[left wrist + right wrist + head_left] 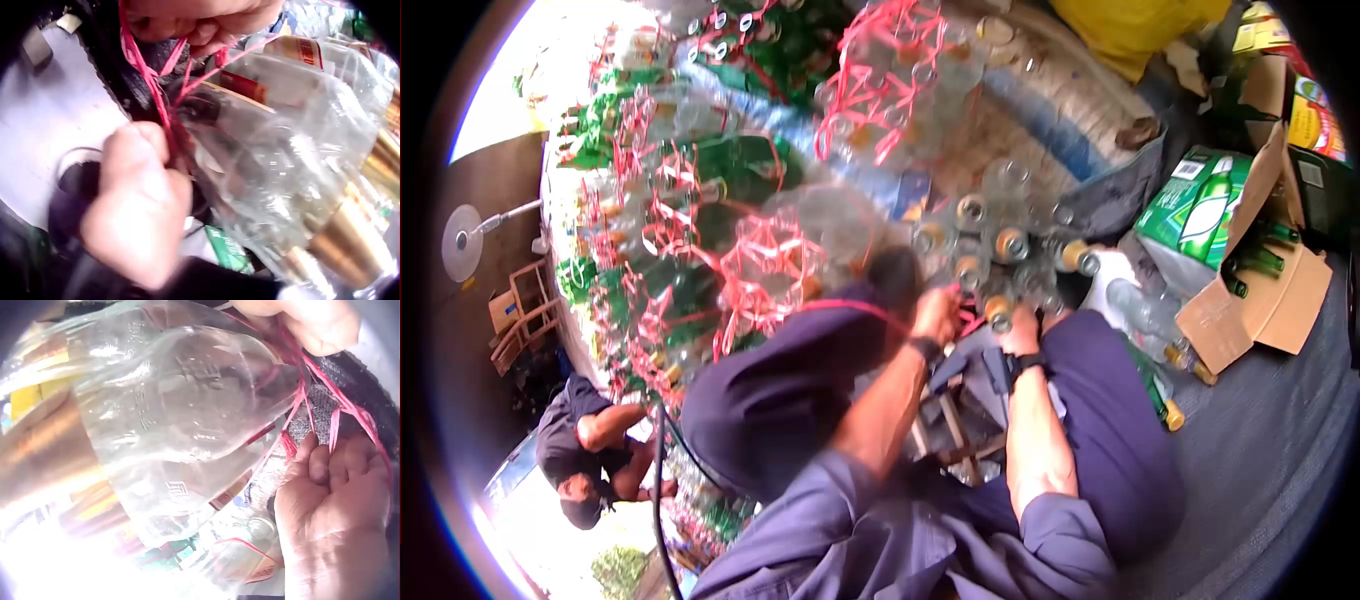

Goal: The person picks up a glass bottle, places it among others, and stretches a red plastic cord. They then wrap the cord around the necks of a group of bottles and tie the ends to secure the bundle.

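Pink twine (164, 103) wraps clear glass bottles (187, 400) with gold caps, loops and strands of it running between the two hands. Curled fingers of my left hand (937, 315) grip twine strands; in the left wrist view this left hand (206, 22) is at the top, and in the right wrist view the left hand (337, 506) shows its palm side. My right hand (1022, 330) is beside a gold-capped bottle (998, 312). In the left wrist view the right hand (137, 200) pinches the twine close to the bottles; its fingertips are partly hidden.
Many bottles tied with pink twine (770, 260) stand left and ahead. More loose bottles (1145, 310) lie near the right knee. An open carton (1285, 300) and a green box (1200, 205) are at the right. Another person (590, 440) bends at the lower left, below a fan (462, 243).
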Action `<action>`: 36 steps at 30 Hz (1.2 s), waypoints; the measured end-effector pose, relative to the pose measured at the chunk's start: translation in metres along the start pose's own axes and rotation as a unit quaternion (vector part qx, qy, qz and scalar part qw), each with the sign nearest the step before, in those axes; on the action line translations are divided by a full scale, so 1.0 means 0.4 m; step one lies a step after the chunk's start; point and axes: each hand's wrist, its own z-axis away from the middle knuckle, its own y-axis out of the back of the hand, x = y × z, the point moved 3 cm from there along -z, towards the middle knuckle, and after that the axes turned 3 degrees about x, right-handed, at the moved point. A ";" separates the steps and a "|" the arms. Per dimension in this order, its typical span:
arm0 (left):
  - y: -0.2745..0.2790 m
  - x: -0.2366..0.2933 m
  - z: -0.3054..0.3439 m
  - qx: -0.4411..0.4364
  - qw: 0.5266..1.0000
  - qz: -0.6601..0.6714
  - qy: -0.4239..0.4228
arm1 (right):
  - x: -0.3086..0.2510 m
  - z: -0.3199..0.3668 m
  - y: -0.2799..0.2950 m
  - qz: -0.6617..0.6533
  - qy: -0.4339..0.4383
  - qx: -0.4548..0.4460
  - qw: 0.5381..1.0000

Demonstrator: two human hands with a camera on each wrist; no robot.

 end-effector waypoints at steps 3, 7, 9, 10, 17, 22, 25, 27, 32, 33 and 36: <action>-0.018 0.024 0.087 0.031 0.791 0.546 0.274 | -0.005 0.025 0.008 0.048 -0.038 -0.034 0.998; -0.021 -0.018 0.084 0.052 0.775 0.555 0.297 | 0.033 0.000 -0.028 0.012 -0.003 -0.039 0.999; -0.001 0.059 0.112 0.043 0.844 0.475 0.245 | 0.020 -0.001 -0.015 -0.021 -0.025 -0.045 0.998; -0.010 0.072 0.110 0.065 0.829 0.497 0.249 | 0.008 0.002 -0.010 -0.035 -0.014 -0.015 0.999; 0.028 0.171 0.149 0.029 0.954 0.263 0.137 | -0.092 0.023 0.064 -0.029 -0.081 -0.066 0.994; 0.003 0.115 0.122 0.061 0.990 0.119 0.051 | 0.052 0.013 -0.057 -0.550 -0.319 -0.071 0.769; 0.000 0.132 0.123 0.078 0.993 0.083 0.015 | 0.047 0.028 -0.062 -0.635 -0.429 0.012 0.643; 0.000 0.142 0.130 0.095 0.989 0.102 0.042 | 0.063 0.037 -0.085 -0.683 -0.387 0.019 0.618; -0.007 0.139 0.130 0.096 0.987 0.116 0.051 | 0.012 0.047 -0.045 -0.639 -0.426 0.055 0.638; -0.001 0.134 0.131 0.095 0.987 0.116 0.050 | 0.017 0.049 -0.048 -0.650 -0.434 0.044 0.622; 0.003 0.121 0.120 0.087 0.990 -0.075 -0.082 | -0.026 0.059 -0.018 -0.625 -0.428 0.062 0.650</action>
